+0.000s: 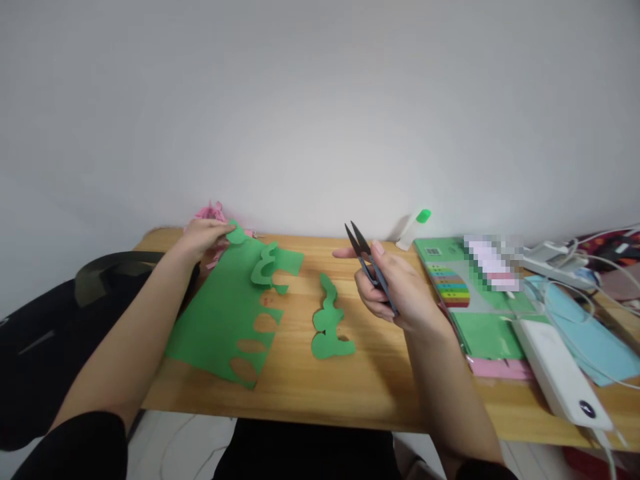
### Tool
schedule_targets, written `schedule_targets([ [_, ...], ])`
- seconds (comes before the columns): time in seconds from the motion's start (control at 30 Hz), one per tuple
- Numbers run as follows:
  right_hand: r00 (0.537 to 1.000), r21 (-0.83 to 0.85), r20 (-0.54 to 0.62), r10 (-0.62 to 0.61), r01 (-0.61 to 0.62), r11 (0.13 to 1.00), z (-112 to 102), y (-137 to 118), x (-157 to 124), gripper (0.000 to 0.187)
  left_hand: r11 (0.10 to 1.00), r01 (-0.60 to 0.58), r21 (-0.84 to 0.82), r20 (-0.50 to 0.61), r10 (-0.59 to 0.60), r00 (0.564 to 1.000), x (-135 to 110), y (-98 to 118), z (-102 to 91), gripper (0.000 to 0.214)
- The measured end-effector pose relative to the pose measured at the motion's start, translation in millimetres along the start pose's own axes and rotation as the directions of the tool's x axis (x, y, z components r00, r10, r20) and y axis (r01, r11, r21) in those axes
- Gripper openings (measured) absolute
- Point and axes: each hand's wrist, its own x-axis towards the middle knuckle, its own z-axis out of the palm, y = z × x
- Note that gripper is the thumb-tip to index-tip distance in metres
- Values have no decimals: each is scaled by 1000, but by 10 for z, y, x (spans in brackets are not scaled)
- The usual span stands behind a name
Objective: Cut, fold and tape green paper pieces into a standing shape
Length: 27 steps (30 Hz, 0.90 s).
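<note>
In my right hand [397, 283] is a pair of thread snips [361, 243], blades slightly apart and pointing away from me; the index finger sticks out beyond them. My left hand [205, 235] pinches a small rounded piece of green paper [237, 233] above the far end of a large green paper sheet [220, 313]. That sheet has scalloped cut-outs along its right edge. A curled green strip [264, 270] lies on its upper part. Between my hands, several green paper scraps [327, 320] rest on the wooden table.
Pink paper scraps [213, 212] lie behind my left hand. At the back right stands a glue bottle [414, 228] with a green cap. Further right are a packet of coloured paper [450, 287], a white power bank [560, 377], cables and a power strip [560, 265]. A black bag [60, 347] is at left.
</note>
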Motion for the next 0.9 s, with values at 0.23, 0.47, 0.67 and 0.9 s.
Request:
schedule_targets([
  [0.23, 1000, 15, -6, -27, 28, 1000, -18, -8, 21, 64, 950, 0, -312, 8, 3, 1000, -3, 199, -39, 12],
  [0.47, 987, -62, -161, -15, 6, 998, 61, 280, 282, 55, 901, 125, -415, 355, 34, 934, -622, 56, 402, 13],
  [0.67, 992, -151, -96, 83, -97, 984, 184, 464, 394, 49, 912, 67, -404, 413, 117, 903, -972, -83, 747, 33],
  [0.9, 971, -221, -199, 131, -175, 959, 24, 614, 365, 42, 898, 51, -438, 423, 156, 893, -1064, -224, 1023, 34],
])
